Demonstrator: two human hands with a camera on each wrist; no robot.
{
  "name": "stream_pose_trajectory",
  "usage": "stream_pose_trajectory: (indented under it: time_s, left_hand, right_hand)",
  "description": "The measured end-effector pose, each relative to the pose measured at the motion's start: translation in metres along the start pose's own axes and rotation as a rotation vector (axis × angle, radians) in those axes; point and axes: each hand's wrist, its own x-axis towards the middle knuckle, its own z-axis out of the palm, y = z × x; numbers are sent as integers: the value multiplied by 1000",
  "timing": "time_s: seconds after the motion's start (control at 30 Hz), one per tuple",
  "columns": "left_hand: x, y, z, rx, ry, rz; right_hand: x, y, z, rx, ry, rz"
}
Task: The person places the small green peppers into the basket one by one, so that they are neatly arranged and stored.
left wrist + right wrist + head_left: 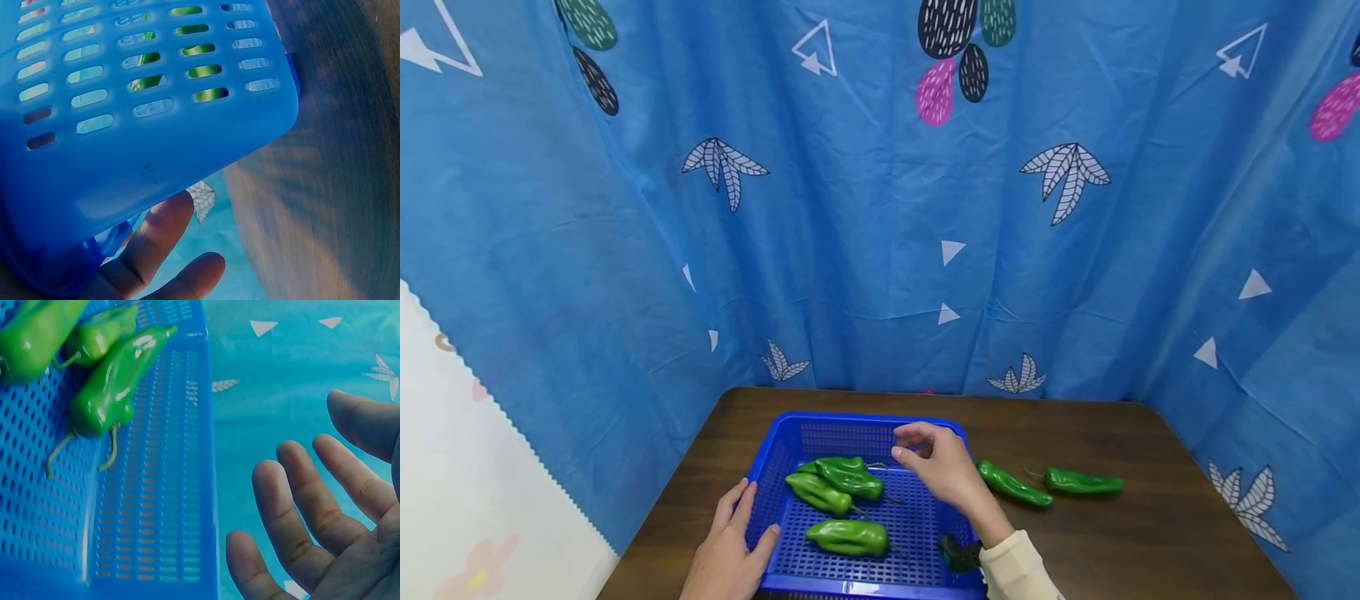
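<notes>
A blue plastic basket (868, 417) with slotted walls holds several green peppers, among them one lying alone near the front (847, 538) and a cluster farther back (818, 493). My left hand (730, 546) rests at the basket's left rim, its fingers along the outside and the thumb over the edge. Above the right part of the basket is my right hand (943, 467), fingers loosely bent and nothing in them. In the right wrist view, its bare fingertips (272, 487) are apart from the peppers (100, 406).
Two more green peppers lie on the brown wooden table (1150, 533) right of the basket, one slanting close to it (1013, 483) and another farther right (1082, 481). A blue patterned curtain (880, 208) hangs behind the table and along its sides.
</notes>
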Motion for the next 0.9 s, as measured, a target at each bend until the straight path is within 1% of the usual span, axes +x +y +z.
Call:
stream_pose_trajectory:
  time_s: [0.23, 0.43, 0.63, 0.9]
  left_hand:
    - [-2, -1, -1, 2, -11, -11]
    - [-3, 0, -1, 0, -16, -20]
    - [-3, 2, -1, -2, 0, -8]
    - [-2, 3, 0, 7, 26, 12]
  right_hand:
    - [-5, 2, -18, 1, 97, 42]
    - [-13, 8, -42, 4, 177, 67]
    - [-23, 23, -68, -26, 237, 87]
    - [-34, 49, -98, -28, 284, 116]
